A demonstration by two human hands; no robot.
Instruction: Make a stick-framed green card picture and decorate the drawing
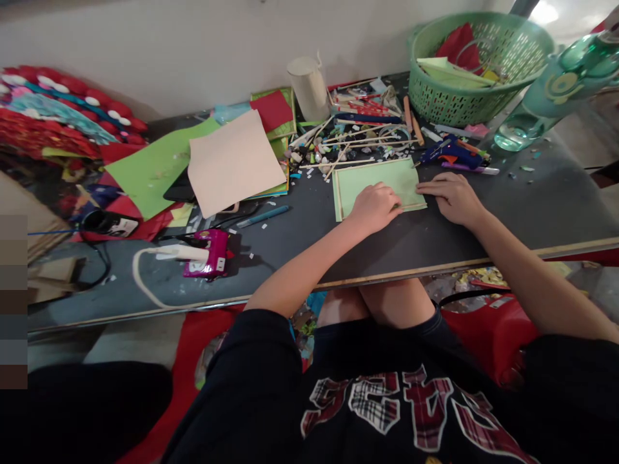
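Note:
A light green sheet (374, 177) lies on the dark table, with thin wooden sticks along its left, top and lower edges. My left hand (374, 207) rests on the sheet's lower part, its fingers curled together near the lower stick; anything under the fingertips is hidden. At the sheet's right edge is my right hand (453, 196), with index and middle fingers stretched out and touching the edge, the other fingers folded under. A blue glue gun (452, 151) lies just behind my right hand, beside a purple pen (469, 169).
Behind the sheet are scattered sticks and scraps, a white cup (309, 90) and a green basket (454, 103). A bottle (527, 109) stands at right. Leftward lie a beige sheet (235, 161), a blue pen (264, 216) and a magenta power adapter (213, 253) with a white cable.

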